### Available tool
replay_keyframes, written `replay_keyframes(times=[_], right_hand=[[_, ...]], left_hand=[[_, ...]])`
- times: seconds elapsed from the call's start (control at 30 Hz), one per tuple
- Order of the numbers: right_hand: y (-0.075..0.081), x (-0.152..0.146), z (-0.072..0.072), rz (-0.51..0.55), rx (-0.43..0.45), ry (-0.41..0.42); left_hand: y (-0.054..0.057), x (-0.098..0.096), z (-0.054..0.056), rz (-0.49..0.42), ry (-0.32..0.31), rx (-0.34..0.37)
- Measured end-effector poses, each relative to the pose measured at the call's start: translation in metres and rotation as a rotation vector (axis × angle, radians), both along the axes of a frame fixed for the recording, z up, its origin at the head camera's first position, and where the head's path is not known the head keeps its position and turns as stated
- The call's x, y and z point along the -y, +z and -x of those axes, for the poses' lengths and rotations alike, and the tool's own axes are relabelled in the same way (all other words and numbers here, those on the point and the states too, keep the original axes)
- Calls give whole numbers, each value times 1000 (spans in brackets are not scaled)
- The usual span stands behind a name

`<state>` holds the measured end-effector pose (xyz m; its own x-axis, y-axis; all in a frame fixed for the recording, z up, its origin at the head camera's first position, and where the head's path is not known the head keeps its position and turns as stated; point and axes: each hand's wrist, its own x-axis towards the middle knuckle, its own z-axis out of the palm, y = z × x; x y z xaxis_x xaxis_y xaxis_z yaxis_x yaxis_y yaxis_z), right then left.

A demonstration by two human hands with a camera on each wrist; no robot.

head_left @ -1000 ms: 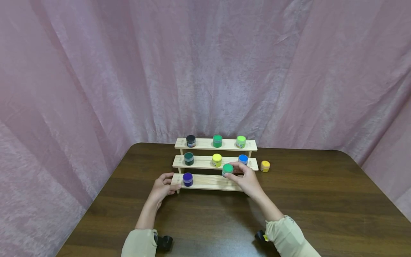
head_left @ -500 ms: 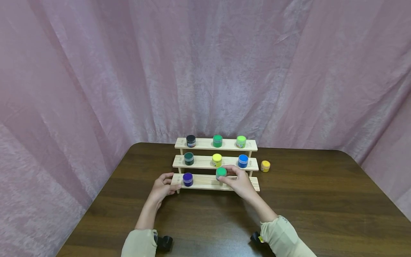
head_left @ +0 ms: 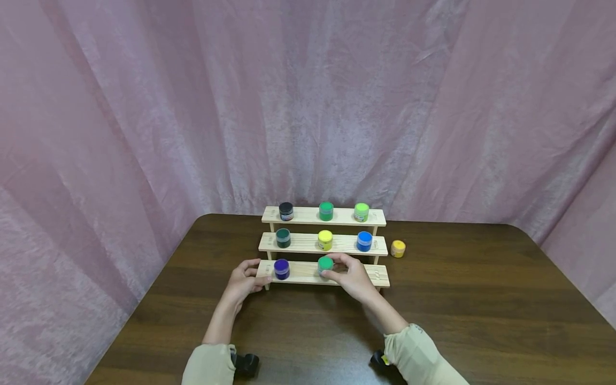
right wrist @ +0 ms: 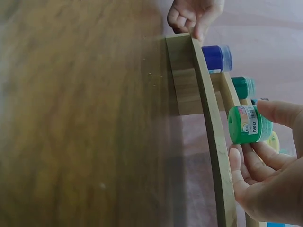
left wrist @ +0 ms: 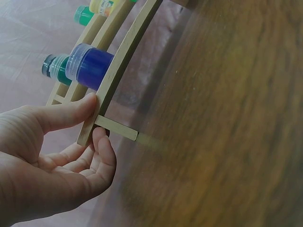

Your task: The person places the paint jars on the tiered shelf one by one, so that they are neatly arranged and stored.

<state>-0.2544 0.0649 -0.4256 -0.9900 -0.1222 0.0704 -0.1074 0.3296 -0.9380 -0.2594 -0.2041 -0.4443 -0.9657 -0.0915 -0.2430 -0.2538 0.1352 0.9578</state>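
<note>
My right hand (head_left: 353, 278) pinches a green paint jar (right wrist: 244, 124) between thumb and fingers, close over the middle of the lowest step of a three-tier wooden display rack (head_left: 308, 272). The jar is upright, with its lid up. At the rack's left end my left hand (head_left: 243, 280) grips the lowest step, thumb on the top edge and curled fingers beneath, near a short leg (left wrist: 117, 128). A purple paint jar (head_left: 281, 269) stands on that step just right of the left thumb.
On the middle step stand dark green (head_left: 283, 238), yellow (head_left: 324, 240) and blue (head_left: 364, 241) jars. The top step bears black (head_left: 286, 211), green (head_left: 326, 211) and light green (head_left: 361, 212) ones. An orange-yellow jar (head_left: 397, 248) sits on the brown table (head_left: 457, 289), right of the rack. A pink curtain (head_left: 308, 107) hangs behind.
My right hand has carried the green jar left and down along the lowest step to its middle, uncovering the blue jar and the step's right end. The left hand has stayed in place.
</note>
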Motion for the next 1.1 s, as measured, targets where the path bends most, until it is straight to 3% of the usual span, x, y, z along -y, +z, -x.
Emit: replay_keyframes(times=[1.1], right_hand=[[-2,0,-2,39,20,15]], left_hand=[[1,0,-1,7,-3,6]])
